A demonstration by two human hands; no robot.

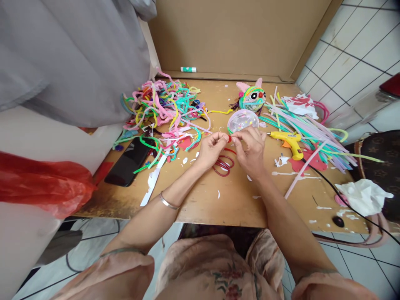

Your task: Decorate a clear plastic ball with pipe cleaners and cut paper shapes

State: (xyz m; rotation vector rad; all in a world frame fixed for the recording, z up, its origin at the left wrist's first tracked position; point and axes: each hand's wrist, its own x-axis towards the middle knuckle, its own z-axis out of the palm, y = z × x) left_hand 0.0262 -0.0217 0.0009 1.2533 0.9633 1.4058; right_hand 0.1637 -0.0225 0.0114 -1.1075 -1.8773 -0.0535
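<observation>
My left hand (214, 149) and my right hand (250, 151) meet over the middle of the table, fingertips pinched. Between them is a small red piece (230, 138), mostly covered by the fingers. Just below lie red looped handles (223, 165), which look like those of scissors. A clear plastic bowl (243, 118) with small coloured bits stands right behind my hands. Beyond it sits a colourful pipe-cleaner animal head (253, 98) with pink ears, round eyes and a red nose. To the right of my right hand lies a yellow glue gun (289, 143).
A tangled heap of pipe cleaners (165, 104) covers the back left, near a black phone (127, 161). Straight pipe cleaners (308, 127) lie at the right, with crumpled tissue (364, 196) and the glue gun's black cord (340, 198). A glue stick (188, 69) rests by the cardboard (240, 37).
</observation>
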